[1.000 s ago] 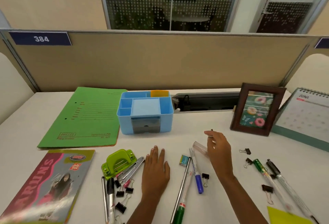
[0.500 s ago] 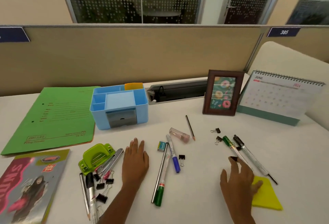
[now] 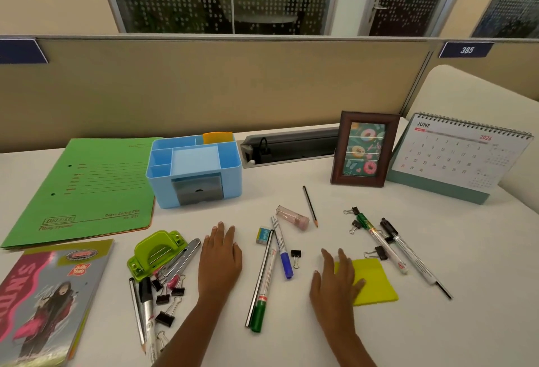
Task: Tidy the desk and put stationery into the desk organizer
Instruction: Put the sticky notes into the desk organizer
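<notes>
1. Noted magazine (image 3: 43,302) flat at near-left edge of bench (image 3: 291,337), cover up.
2. Found just right of it a heap: grey marker (image 3: 147,308), black binder clips (image 3: 167,293), steel cutter (image 3: 180,258), with green hole punch (image 3: 154,250) on its far side.
3. Recorded left hand (image 3: 220,255) palm down on bare bench between heap and green marker (image 3: 262,293); fingers straight, grip open, nothing held.
4. Recorded right hand (image 3: 335,282) palm down, fingers straight, grip open; fingers lying over left part of yellow sticky pad (image 3: 376,282).
5. Logged between the hands: green marker with black strip (image 3: 261,276) alongside; blue marker (image 3: 281,247) just right; eraser (image 3: 263,235) at their far ends; single clip (image 3: 296,257) beside blue marker.
6. Logged right of pad: two long markers (image 3: 379,241) lying slanted side by side, three more clips (image 3: 354,226) near them.
7. Seen farther out: clear pink case (image 3: 293,217) and pencil (image 3: 310,206), just beside each other, not touching.
8. Located blue desk organizer (image 3: 230,188) far centre-left, well apart from both hands; orange notes (image 3: 218,137) standing in its far compartment, grey drawer in near face.
9. Found green folder (image 3: 84,188) flat, just left of organizer.
10. Noted photo frame (image 3: 364,147) and desk calendar (image 3: 460,153) upright at far right, against partition.
</notes>
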